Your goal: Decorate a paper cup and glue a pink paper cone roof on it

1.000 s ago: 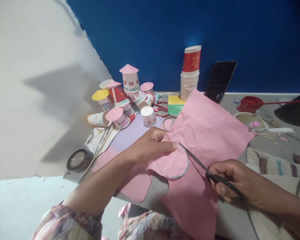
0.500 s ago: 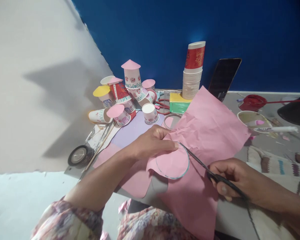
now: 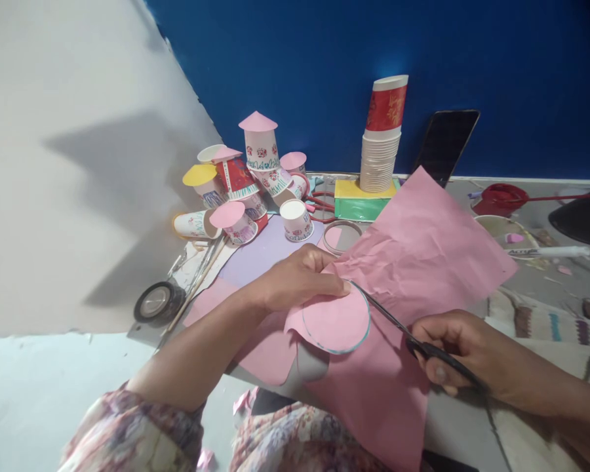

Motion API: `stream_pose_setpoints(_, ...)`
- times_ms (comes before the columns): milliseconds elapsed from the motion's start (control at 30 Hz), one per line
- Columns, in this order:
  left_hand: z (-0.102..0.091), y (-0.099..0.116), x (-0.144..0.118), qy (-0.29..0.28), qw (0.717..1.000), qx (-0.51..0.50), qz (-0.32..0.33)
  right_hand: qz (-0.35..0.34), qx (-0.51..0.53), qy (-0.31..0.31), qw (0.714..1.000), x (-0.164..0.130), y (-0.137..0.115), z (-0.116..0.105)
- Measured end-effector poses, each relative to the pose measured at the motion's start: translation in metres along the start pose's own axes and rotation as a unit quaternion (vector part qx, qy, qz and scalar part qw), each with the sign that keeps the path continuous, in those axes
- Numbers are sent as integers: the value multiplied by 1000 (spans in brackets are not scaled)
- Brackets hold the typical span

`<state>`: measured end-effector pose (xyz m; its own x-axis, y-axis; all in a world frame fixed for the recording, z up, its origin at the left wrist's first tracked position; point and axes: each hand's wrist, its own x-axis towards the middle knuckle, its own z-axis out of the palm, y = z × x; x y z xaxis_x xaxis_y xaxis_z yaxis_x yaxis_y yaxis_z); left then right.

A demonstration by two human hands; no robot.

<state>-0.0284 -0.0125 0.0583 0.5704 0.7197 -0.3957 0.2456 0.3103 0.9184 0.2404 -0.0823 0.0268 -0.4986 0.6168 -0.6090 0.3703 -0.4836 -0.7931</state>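
Not much here can be read. The white marker lying at the far right carries dark print, too small to make out. The red cup topping the stack shows gold lettering, likewise illegible.

Paper sheet held mid-bench, cups behind, tools to either side.

Left hand on sheet's left edge, thumb at drawn circle; right hand right of circle, gripping scissors, blades at circle's upper right rim. Behind left hand: cluster of decorated cups, some on their sides. Right of cluster: small box, cup stack just behind it. Phone leaning on wall, right of stack. Ring between box and sheet. Tape roll at bench's left edge. Bowl and marker far right, behind woven cloth.
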Motion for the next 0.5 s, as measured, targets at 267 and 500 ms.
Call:
stream_pose_setpoints(267,1,1,-1,9,1000,-1,-4,-11,9,-9,1000,0,5,-2)
stream_pose_setpoints(500,2,1,-1,2,1000,3,4,-24,10,-40,999,1,16,-7)
